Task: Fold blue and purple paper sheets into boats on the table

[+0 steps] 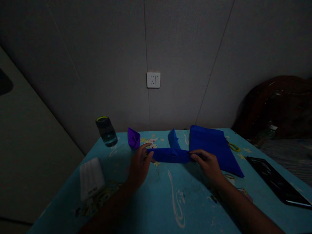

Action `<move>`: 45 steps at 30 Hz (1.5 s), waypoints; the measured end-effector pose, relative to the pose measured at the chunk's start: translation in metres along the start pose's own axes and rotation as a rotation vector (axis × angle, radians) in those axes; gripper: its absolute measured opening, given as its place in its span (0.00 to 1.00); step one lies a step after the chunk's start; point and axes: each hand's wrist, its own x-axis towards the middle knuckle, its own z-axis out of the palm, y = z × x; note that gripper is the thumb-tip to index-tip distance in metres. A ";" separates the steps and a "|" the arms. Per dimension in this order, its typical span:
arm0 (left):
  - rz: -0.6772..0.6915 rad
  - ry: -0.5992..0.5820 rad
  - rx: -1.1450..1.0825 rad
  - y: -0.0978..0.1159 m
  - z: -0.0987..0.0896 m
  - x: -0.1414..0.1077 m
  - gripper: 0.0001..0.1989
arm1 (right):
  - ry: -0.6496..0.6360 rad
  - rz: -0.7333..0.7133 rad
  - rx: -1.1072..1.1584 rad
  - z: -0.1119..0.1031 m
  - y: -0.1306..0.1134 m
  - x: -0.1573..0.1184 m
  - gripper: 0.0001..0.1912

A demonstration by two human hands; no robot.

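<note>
A long, narrow folded dark blue paper (168, 155) is stretched level between my two hands, above the flowered tablecloth. My left hand (140, 162) pinches its left end between thumb and fingers. At the right end, my right hand (205, 161) grips it between thumb and forefinger. The paper has a small raised fold near its middle. Just behind it stands a lighter blue folded paper piece (173, 139), partly hidden by the strip. A purple folded paper piece (134, 138) sits behind my left hand.
Blue paper sheets (214, 146) lie at the back right, beside yellow-handled scissors (234, 147). A black tray-like object (275, 180) is at the right edge. On the left are a dark bottle (106, 131) and a white ribbed box (91, 178). A wall (117, 81) rises behind the table.
</note>
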 end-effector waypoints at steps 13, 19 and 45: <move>-0.254 -0.164 -0.277 0.012 0.016 -0.015 0.17 | -0.122 0.169 0.129 0.027 -0.010 -0.017 0.25; -0.204 -0.129 -0.177 0.010 0.017 -0.017 0.16 | -0.509 0.026 -0.030 0.041 -0.021 -0.031 0.19; -0.369 -0.415 -0.457 0.010 0.037 -0.034 0.20 | -0.410 -0.089 -0.107 0.039 -0.025 -0.037 0.26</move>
